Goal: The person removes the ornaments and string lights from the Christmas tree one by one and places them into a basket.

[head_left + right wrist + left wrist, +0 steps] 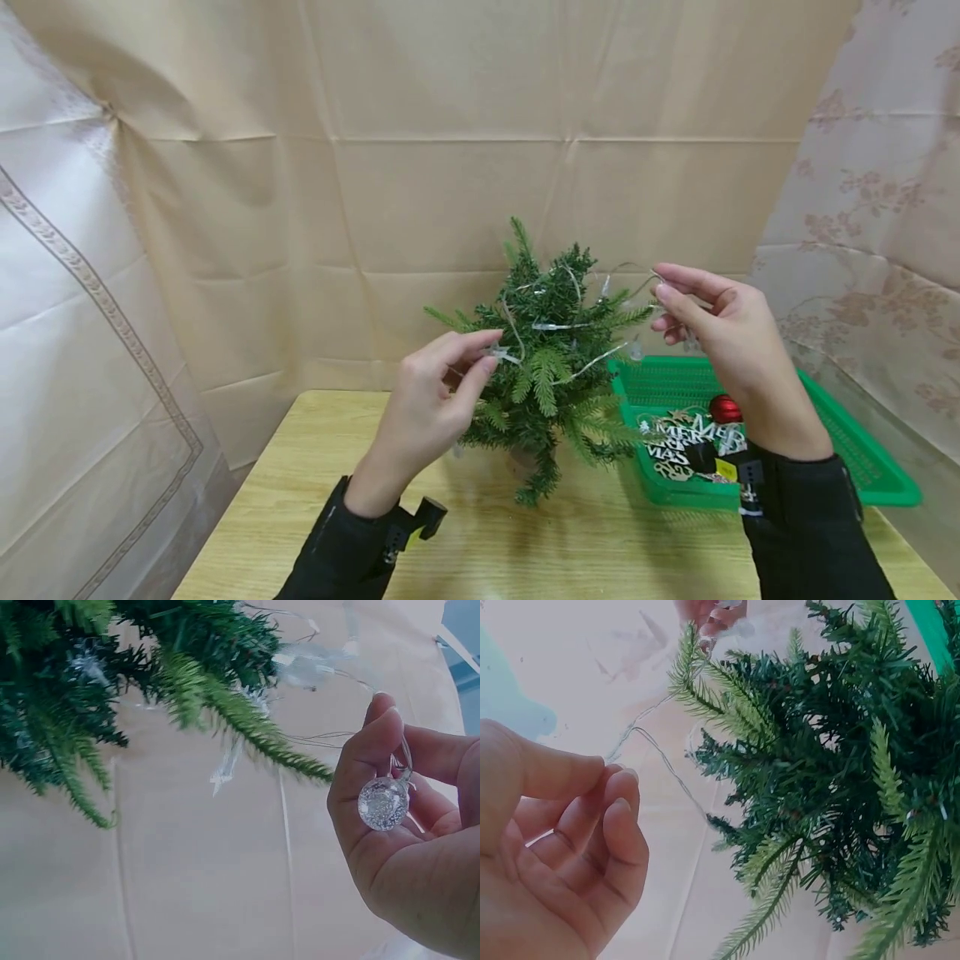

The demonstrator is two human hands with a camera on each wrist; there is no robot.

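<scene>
A small artificial Christmas tree [547,375] stands on the table, with a string of clear lights [551,327] looped over its upper branches. At the tree's left side, my left hand [438,387] pinches the thin wire between thumb and forefinger; the left wrist view shows this wire [664,757] running toward the branches. My right hand [723,333], raised at the tree's right, pinches another stretch of the same string. In the right wrist view a clear round bulb [383,803] hangs against the right hand's fingers, and a pointed clear light [223,769] dangles below a branch.
Right of the tree, a green plastic basket [847,442] holds a red ball ornament [724,409] and several white lettered and wooden-looking cutouts [671,450]. The right forearm passes over it. Beige cloth [450,125] hangs behind the wooden table [300,500].
</scene>
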